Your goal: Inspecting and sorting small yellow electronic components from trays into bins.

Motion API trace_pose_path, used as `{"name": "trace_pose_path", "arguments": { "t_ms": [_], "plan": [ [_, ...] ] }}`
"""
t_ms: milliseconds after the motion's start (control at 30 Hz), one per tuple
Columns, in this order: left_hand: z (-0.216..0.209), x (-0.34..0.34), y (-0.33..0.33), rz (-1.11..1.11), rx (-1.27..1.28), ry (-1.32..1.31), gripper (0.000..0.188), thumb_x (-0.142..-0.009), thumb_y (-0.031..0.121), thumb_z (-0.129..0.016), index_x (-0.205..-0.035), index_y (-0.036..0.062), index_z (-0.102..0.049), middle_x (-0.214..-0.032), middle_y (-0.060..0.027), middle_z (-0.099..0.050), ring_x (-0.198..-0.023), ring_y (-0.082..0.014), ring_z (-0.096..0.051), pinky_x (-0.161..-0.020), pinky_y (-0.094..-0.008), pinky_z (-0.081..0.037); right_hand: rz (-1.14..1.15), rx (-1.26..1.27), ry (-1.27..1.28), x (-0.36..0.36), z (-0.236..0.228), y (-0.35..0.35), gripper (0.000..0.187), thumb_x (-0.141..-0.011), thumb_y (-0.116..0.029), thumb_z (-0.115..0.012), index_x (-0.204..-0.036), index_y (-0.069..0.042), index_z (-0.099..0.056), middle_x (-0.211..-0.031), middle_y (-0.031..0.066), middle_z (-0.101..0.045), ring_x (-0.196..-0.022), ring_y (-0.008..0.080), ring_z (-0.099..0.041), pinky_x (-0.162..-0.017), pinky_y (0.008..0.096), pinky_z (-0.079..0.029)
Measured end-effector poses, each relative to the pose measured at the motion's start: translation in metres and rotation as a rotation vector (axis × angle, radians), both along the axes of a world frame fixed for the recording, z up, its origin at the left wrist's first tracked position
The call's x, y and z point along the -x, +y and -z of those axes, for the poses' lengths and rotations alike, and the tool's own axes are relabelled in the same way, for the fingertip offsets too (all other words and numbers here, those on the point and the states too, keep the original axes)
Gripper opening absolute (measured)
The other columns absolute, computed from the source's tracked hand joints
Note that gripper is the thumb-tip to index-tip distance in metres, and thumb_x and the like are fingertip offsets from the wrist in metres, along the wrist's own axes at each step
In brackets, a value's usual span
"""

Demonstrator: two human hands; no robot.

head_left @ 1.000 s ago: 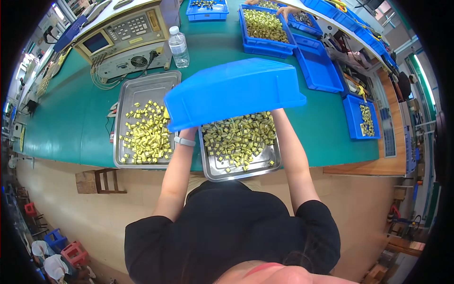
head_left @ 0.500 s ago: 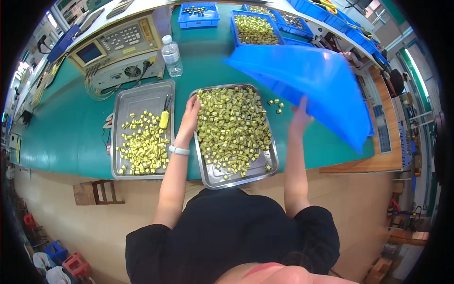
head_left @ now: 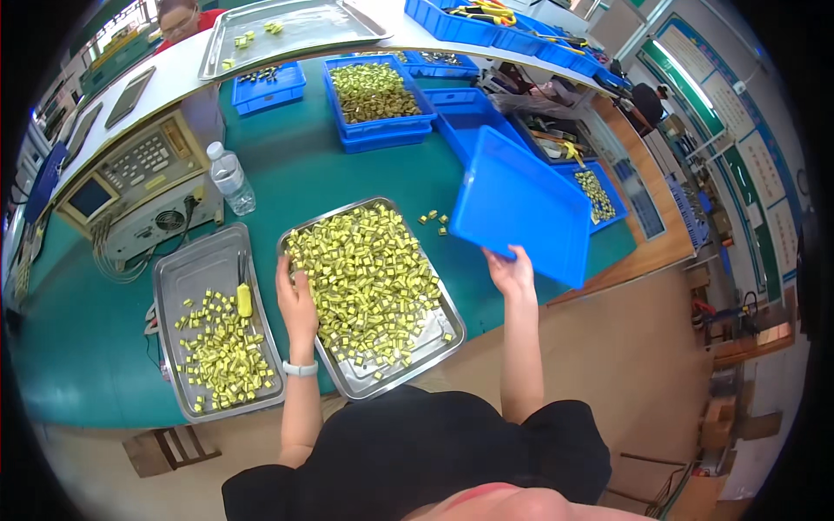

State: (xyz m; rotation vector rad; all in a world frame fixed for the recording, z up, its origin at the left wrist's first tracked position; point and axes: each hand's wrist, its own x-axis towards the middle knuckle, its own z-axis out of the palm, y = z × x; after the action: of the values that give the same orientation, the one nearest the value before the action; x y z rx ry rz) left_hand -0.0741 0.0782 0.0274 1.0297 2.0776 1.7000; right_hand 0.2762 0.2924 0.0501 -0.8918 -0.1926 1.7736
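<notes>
Nearest the body, a large metal tray (head_left: 427,346) rests on the green table (head_left: 95,356), heaped with small yellow-and-dark blocks (head_left: 373,278). At its left rim lies the left grip (head_left: 296,304), fingers and thumb loosely apart beside the heap; whether it bears on the rim, I cannot tell. The right grip (head_left: 511,271) is closed on the lower edge of a blue bin (head_left: 523,208), which tilts above the table to the right of the tray. On the left, a narrower metal tray (head_left: 204,262) carries more blocks and a yellow-handled tool (head_left: 244,301). A few loose blocks (head_left: 442,231) sit just beyond the large tray. Farther back stand a water bottle (head_left: 231,181), a boxy instrument (head_left: 143,167) and stacked blue bins (head_left: 382,136) filled with similar pieces.
</notes>
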Motion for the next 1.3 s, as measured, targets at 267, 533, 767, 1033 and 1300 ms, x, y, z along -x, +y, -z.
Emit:
{"name": "trace_pose_path", "arguments": {
  "t_ms": [267,533,767,1033,1300],
  "plan": [
    [0.01,-0.022,-0.023,0.009,-0.06,-0.009,0.045,-0.102,0.026,-0.042,-0.139,0.0016,-0.042,-0.149,-0.0183,-0.035,-0.138,-0.0326,-0.033,-0.113,-0.0417,-0.025,0.139,0.159,0.343,0.121,-0.099,0.169,0.05,-0.101,-0.04,-0.04,-0.13,0.0,-0.051,-0.127,0.02,-0.057,-0.109,0.0415,-0.058,-0.09,0.0548,-0.055],
    [0.015,-0.021,-0.021,0.021,-0.083,0.042,0.047,-0.102,0.031,-0.041,-0.136,-0.0001,-0.044,-0.147,-0.0167,-0.038,-0.136,-0.0305,-0.036,-0.113,-0.0407,-0.026,-0.391,-0.626,-0.948,0.114,-0.084,0.213,0.05,-0.095,-0.039,-0.056,-0.125,0.002,-0.055,-0.132,0.0285,-0.052,-0.122,0.0343,-0.053,-0.09,0.0405,-0.05],
    [0.014,-0.023,-0.024,-0.024,-0.021,0.114,0.045,-0.101,0.032,-0.042,-0.132,0.0,-0.048,-0.147,-0.0164,-0.038,-0.136,-0.0328,-0.035,-0.112,-0.0429,-0.027,0.105,-0.69,-2.532,0.054,-0.035,0.142,0.049,-0.077,-0.03,-0.074,-0.118,-0.006,-0.062,-0.115,0.0118,-0.063,-0.114,0.0339,-0.052,-0.09,0.0463,-0.046],
    [0.013,-0.024,-0.021,-0.02,-0.012,0.132,0.041,-0.1,0.026,-0.042,-0.131,0.0008,-0.048,-0.148,-0.017,-0.037,-0.136,-0.0344,-0.033,-0.111,-0.0444,-0.026,-0.04,-1.151,-2.188,0.06,-0.013,0.196,0.036,-0.076,-0.025,-0.075,-0.102,-0.002,-0.066,-0.105,0.0142,-0.063,-0.104,0.0377,-0.052,-0.086,0.0482,-0.046],
    [0.013,-0.023,-0.022,-0.04,0.009,0.141,0.042,-0.101,0.03,-0.041,-0.13,0.0002,-0.048,-0.147,-0.0164,-0.038,-0.135,-0.0334,-0.035,-0.111,-0.0431,-0.027,-0.194,-0.791,-2.219,0.096,-0.037,0.225,0.041,-0.078,-0.031,-0.073,-0.108,-0.005,-0.066,-0.106,0.0182,-0.064,-0.109,0.0376,-0.055,-0.088,0.0481,-0.048]
  ]
}}
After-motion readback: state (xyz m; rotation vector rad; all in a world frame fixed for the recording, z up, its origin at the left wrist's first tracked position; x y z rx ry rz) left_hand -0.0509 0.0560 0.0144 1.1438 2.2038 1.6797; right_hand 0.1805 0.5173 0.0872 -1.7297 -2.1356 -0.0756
